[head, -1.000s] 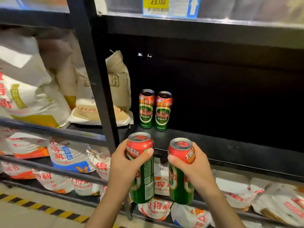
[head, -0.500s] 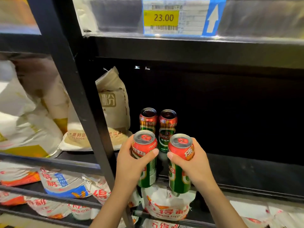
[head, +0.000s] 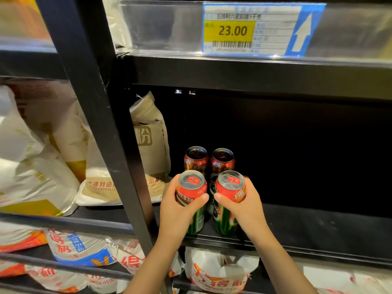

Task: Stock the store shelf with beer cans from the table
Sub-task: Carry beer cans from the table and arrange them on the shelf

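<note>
Gripping 2 cans (head: 191, 200), 1/hand (head: 244, 206); 2 shelved (head: 209, 161).

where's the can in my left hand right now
In the head view, the left hand holds its can upright at the dark shelf's front edge, directly before the back-left can, beside the right hand's can.

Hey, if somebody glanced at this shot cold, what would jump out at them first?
Two hands, the left hand and right hand, each gripping a red-and-green beer can, left can and right can, at the front of a dark shelf. Two more cans stand just behind, and a yellow 23.00 price tag hangs above.
</note>
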The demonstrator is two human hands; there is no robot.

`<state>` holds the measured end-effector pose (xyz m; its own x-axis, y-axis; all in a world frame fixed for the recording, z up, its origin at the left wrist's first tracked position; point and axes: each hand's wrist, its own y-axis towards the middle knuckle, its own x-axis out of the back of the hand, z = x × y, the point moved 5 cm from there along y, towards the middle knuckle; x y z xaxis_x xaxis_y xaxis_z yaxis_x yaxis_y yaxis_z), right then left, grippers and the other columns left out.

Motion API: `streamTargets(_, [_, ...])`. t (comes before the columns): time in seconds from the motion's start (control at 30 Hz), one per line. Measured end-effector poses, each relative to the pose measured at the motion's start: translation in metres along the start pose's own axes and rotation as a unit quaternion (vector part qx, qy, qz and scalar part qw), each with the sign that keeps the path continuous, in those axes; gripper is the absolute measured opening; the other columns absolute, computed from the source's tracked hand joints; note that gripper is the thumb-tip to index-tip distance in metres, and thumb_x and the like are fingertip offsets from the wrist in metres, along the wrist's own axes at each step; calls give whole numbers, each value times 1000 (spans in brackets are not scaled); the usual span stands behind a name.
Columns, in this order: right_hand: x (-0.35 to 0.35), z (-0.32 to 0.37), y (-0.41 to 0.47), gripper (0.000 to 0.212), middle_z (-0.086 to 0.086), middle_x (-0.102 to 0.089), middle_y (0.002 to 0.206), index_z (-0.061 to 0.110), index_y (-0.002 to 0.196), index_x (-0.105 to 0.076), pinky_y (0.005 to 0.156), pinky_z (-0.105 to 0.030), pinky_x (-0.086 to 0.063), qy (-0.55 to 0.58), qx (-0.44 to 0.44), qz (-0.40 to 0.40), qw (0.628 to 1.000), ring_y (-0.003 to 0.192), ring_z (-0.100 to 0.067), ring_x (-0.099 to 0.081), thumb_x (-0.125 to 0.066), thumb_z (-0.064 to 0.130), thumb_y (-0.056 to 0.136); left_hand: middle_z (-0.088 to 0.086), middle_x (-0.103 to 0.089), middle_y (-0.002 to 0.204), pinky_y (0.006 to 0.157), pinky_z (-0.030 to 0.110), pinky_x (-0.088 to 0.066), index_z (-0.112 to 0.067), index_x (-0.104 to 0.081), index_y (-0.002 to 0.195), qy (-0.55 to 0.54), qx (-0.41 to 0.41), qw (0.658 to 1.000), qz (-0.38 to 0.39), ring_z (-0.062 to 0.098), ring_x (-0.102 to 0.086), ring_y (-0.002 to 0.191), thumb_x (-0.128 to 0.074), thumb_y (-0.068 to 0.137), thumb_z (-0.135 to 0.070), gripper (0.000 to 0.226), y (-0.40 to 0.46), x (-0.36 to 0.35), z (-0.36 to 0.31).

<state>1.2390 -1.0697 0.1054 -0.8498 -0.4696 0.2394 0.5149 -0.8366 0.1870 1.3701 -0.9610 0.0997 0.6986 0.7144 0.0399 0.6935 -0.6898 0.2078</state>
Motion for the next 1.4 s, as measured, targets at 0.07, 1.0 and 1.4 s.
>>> streamTargets(0.07, [-1, -5, 2, 55, 20, -55, 101, 35, 107, -43, 66, -7, -46, -8, -10, -6, 1000, 90, 5, -58, -81, 21, 69, -6, -58, 119, 83, 12, -48, -27, -52, 124, 3, 1, 1000, 1, 3, -57, 107, -78, 63, -36, 67, 1, 0, 4])
streamTargets(1.0, [-15, -87, -29, 96, 5, -51, 126, 33, 128, -32, 95, -30, -50, 4, -64, -58, 996, 115, -7, -53, -92, 28, 53, -10, -52, 131, 89, 5, -41, -24, -33, 139, 34, 61, 995, 67, -3, -50, 118, -75, 76, -11, 77, -14, 0, 83])
streamTargets(1.4, [-11, -90, -31, 67, 18, -60, 109, 29, 119, -44, 74, -11, -47, -19, -86, -50, 995, 102, 4, -57, -84, 18, 67, -15, -56, 122, 82, 6, -44, -25, -40, 135, 33, 87, 995, 36, -8, -53, 109, -81, 70, -14, 77, -10, 2, 98])
